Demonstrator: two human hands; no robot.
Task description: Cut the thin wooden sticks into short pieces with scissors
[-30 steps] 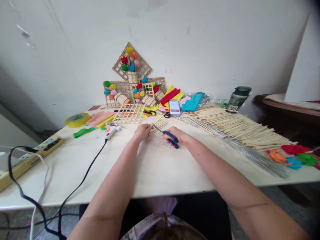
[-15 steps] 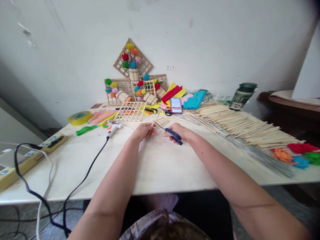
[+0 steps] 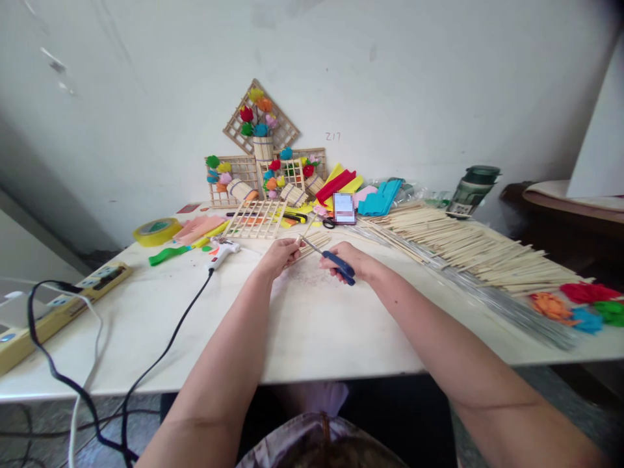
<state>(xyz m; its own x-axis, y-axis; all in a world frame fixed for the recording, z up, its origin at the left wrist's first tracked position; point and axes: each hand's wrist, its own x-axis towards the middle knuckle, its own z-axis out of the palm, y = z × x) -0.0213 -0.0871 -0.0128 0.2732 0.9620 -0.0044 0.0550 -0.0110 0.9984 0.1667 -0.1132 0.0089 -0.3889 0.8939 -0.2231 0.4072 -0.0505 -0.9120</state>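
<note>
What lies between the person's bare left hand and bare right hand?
The head view shows the metal blades of navy-handled scissors and thin, pale wooden sticks there.

Backed by a pale, scuffed wall (image 3: 414,78), softly lit; furnished with a white tabletop (image 3: 341,338) and brown furniture (image 3: 541,218) at right; floored (image 3: 141,429) in mottled grey.

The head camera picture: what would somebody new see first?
Probably the bright flower bunch on the diamond-shaped lattice by the back wall. Next, the blue-handled scissors in the right hand, near the centre, with the left hand close by. Over on the right lies a long row of pale sticks.
</note>
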